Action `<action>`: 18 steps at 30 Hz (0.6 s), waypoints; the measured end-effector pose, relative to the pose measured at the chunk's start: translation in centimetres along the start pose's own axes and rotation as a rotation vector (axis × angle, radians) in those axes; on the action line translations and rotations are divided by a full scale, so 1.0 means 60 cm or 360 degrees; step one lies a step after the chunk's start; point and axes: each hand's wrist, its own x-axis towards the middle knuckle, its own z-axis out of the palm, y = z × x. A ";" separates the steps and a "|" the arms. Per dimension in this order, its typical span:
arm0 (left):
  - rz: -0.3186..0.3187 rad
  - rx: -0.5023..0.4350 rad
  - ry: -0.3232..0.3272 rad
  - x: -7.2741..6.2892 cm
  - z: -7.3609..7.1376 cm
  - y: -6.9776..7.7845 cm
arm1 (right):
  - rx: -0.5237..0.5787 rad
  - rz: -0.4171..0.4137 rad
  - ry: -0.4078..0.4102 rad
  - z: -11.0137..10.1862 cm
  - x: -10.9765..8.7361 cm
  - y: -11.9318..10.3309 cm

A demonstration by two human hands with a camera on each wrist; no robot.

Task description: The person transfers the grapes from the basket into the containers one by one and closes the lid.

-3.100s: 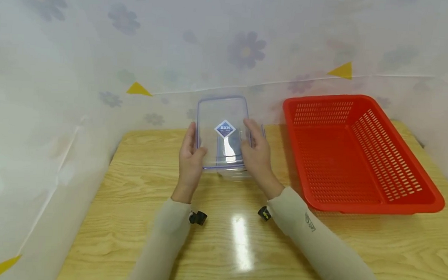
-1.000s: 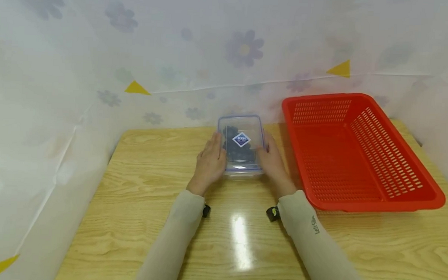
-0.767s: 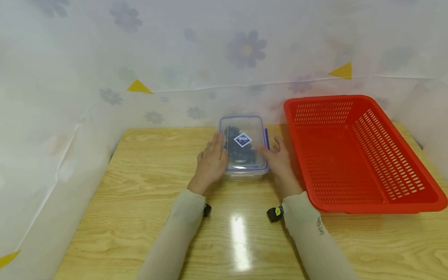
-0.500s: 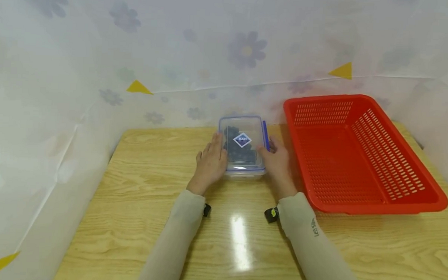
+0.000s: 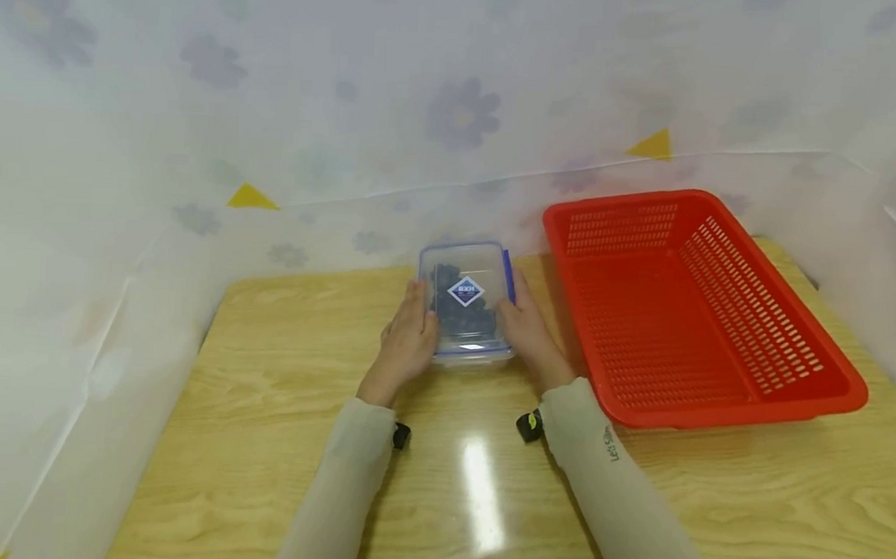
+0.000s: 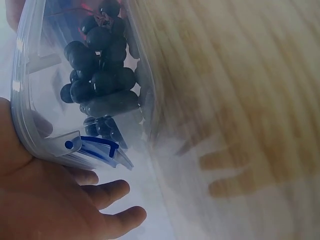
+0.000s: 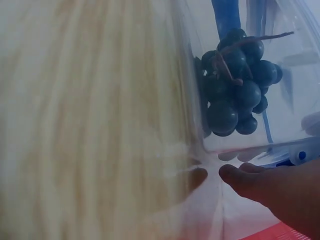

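Note:
A clear plastic food container [image 5: 469, 347] with a blue-edged lid [image 5: 449, 254] and a diamond-shaped BXH label sits near the table's back edge. Dark grapes [image 6: 95, 70] on a stem show through its wall. My left hand [image 5: 408, 344] holds the container's left side, thumb over the lid's rim and fingers along the wall. At the opposite side my right hand [image 5: 527, 326] has its thumb on the lid and its fingers by the blue side latch [image 5: 508, 274], which stands out from the wall. A latch flap [image 6: 100, 149] also hangs out in the left wrist view.
A large red slotted basket [image 5: 641, 321] stands on the wooden table [image 5: 286, 372], close to the right forearm. A pale flowered sheet [image 5: 350, 125] hangs behind the table and along its sides.
The lid, held raised above the container 3.1 seconds ago, now lies on it. My right hand loosened briefly beside the latch and came back to the container's side. The head view has shifted slightly.

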 end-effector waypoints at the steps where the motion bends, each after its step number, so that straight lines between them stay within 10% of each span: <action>1: -0.0001 -0.0021 -0.0005 0.000 -0.001 -0.001 | -0.0027 -0.0029 -0.0009 0.001 0.000 0.000; 5: 0.0032 -0.0137 -0.0041 0.006 -0.001 -0.012 | -0.0202 -0.0099 0.0035 0.005 0.003 -0.004; 12: 0.0133 -0.0647 -0.0170 0.021 -0.004 -0.033 | -0.1067 -0.0380 0.0251 0.016 0.007 -0.017; 18: 0.0058 -0.0790 -0.0175 0.019 0.001 -0.035 | -0.1399 -0.0368 0.0088 0.014 0.004 -0.020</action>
